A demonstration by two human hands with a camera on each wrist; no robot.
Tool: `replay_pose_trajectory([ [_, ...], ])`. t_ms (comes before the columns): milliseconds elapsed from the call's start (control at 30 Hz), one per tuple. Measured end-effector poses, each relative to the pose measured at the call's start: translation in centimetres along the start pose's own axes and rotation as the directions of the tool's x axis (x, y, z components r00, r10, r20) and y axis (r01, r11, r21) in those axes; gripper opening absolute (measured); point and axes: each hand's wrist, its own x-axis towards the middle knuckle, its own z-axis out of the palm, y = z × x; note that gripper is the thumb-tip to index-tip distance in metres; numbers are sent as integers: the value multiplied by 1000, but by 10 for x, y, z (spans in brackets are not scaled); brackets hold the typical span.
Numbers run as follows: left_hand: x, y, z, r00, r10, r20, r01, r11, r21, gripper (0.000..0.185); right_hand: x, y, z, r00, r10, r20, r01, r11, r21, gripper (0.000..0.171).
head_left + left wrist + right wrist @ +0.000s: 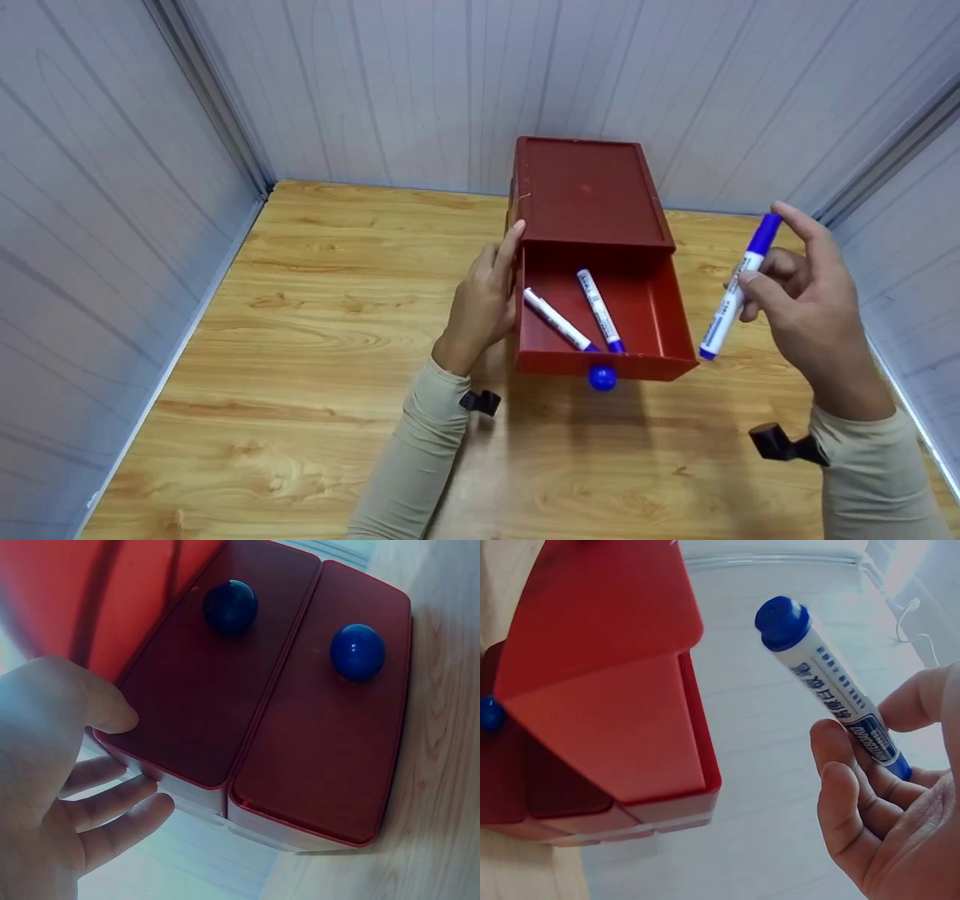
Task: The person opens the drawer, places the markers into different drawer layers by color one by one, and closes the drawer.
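Note:
A red drawer cabinet (589, 191) stands at the back of the wooden table (300, 360). Its drawer (660, 315) with a blue knob (602, 377) is pulled out. Two white markers with blue caps (559, 321) (598, 309) lie inside it. My left hand (487, 292) rests with straight fingers against the cabinet's left side, beside the drawer. My right hand (795, 292), to the right of the drawer and above the table, pinches a third blue-capped marker (739, 289), cap end up. The right wrist view shows that marker (825, 682) held in the fingers (855, 787).
White panel walls (112, 225) close in the table on the left, back and right. The left wrist view shows two red drawer fronts (195, 697) (322, 742), each with a blue knob (230, 606) (358, 652). Bare wood lies in front of the cabinet.

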Motion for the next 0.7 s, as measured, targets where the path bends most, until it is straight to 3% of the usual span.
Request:
replay_pose_trajectory([
  [233,0,0,0,1000,9,-2,-9,1000,-7,79,6,0,9,996,-86,25,87,995,-41,70],
  [533,1,2,1,1000,5,6,-5,1000,-4,82,10,1,19,995,-91,29,96,965,-244,72],
  [700,1,1,0,1000,10,6,-10,1000,-3,80,11,2,22,994,-102,30,106,957,-269,73],
])
